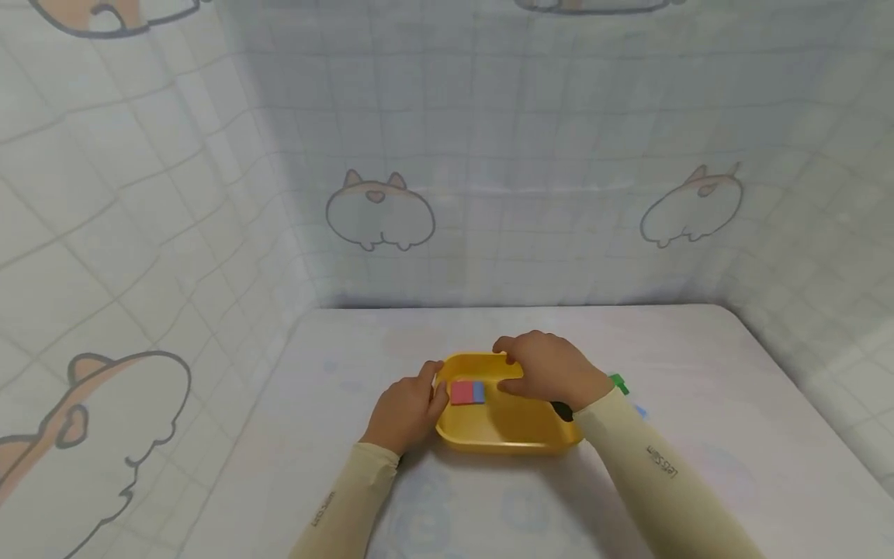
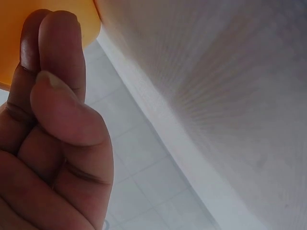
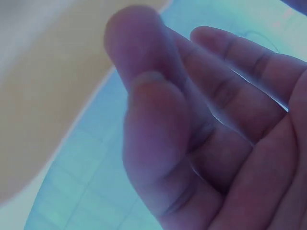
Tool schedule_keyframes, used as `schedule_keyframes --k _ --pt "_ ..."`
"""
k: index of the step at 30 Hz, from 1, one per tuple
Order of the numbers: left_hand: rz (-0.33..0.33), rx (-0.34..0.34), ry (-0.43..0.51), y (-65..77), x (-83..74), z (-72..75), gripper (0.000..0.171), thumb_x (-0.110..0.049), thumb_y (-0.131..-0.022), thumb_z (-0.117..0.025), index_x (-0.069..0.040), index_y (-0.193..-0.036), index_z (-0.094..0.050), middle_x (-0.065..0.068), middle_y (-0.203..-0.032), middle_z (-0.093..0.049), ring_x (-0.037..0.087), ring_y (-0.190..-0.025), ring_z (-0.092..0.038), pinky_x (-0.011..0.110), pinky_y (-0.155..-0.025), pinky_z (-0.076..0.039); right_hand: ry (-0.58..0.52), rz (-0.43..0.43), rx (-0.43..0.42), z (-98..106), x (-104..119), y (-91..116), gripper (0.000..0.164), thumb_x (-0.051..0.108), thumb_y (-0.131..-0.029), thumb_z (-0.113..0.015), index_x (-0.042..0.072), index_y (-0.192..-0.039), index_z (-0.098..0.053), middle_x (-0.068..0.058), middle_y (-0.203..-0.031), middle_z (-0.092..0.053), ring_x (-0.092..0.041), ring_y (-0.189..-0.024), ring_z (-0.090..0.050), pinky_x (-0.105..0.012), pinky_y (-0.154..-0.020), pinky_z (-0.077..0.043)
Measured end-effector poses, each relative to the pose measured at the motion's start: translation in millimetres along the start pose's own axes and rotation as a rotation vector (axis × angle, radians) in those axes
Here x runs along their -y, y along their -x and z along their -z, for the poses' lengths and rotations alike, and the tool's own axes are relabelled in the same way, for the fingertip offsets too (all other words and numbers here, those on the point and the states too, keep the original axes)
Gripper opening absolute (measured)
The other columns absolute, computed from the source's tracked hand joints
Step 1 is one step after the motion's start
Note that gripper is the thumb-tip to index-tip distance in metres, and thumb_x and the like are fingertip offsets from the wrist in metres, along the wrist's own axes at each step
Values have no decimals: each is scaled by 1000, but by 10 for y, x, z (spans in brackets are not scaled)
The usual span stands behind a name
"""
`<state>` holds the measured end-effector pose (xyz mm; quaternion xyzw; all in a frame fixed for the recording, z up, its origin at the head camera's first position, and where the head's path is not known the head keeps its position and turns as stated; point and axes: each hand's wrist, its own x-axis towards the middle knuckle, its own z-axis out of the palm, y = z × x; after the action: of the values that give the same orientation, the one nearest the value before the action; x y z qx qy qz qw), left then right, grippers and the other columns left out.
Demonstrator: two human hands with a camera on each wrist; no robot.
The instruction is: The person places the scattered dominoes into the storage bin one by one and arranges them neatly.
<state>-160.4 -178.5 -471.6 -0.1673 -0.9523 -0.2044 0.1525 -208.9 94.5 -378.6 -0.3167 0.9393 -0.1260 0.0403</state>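
Note:
A shallow yellow tray (image 1: 510, 447) stands on the table. Inside it, toward the left, lies a red block (image 1: 462, 393) right beside a narrower blue block (image 1: 478, 392). My left hand (image 1: 405, 411) is at the tray's left rim, fingers loosely bent; in the left wrist view, the fingers overlap the tray (image 2: 91, 24) and nothing is seen pinched. Above the tray's right part hovers my right hand (image 1: 552, 369), thumb and fingers apart in the head view. No object shows in that hand (image 3: 230, 120) in the right wrist view. The right hand and forearm hide part of the tray.
Just right of the tray, partly behind the right forearm, are a green piece (image 1: 618, 383) and a light blue piece (image 1: 640, 411). Pale checked cloth (image 1: 489, 194) with animal drawings hangs behind the table (image 1: 335, 357) and along both sides.

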Motion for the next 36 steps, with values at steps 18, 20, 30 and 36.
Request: schedule_keyframes --k 18,20,30,36 --pt "3 -5 -2 89 53 -67 38 -31 -106 -54 -11 -137 -61 -10 -54 -40 10 -46 -37 30 -48 -39 -101 -150 -231 -16 -594 904 43 41 -95 -79 18 -129 -70 4 -104 -74 -2 -68 -58 -33 -69 -52" --pt "-1 -6 1 92 44 -77 38 -31 -106 -54 -11 -137 -61 -10 -54 -39 9 -46 -36 29 -48 -38 -94 -163 -250 -28 -669 999 40 40 -95 -78 17 -127 -71 6 -102 -74 -3 -70 -59 -33 -68 -53" --pt "-35 -41 7 86 12 -36 37 -29 -105 -55 -9 -136 -61 -12 -56 -37 7 -45 -30 27 -45 -32 -66 -240 -280 -156 -984 1346 42 41 -96 -78 14 -127 -70 5 -103 -73 -13 -81 -62 -34 -67 -53" --pt "-43 -39 16 89 3 -25 37 -28 -105 -56 -8 -136 -61 -12 -55 -37 6 -45 -28 27 -44 -31 -69 -328 -238 -272 -1128 1456 51 40 -92 -81 10 -132 -68 -7 -119 -72 -20 -88 -64 -36 -67 -55"
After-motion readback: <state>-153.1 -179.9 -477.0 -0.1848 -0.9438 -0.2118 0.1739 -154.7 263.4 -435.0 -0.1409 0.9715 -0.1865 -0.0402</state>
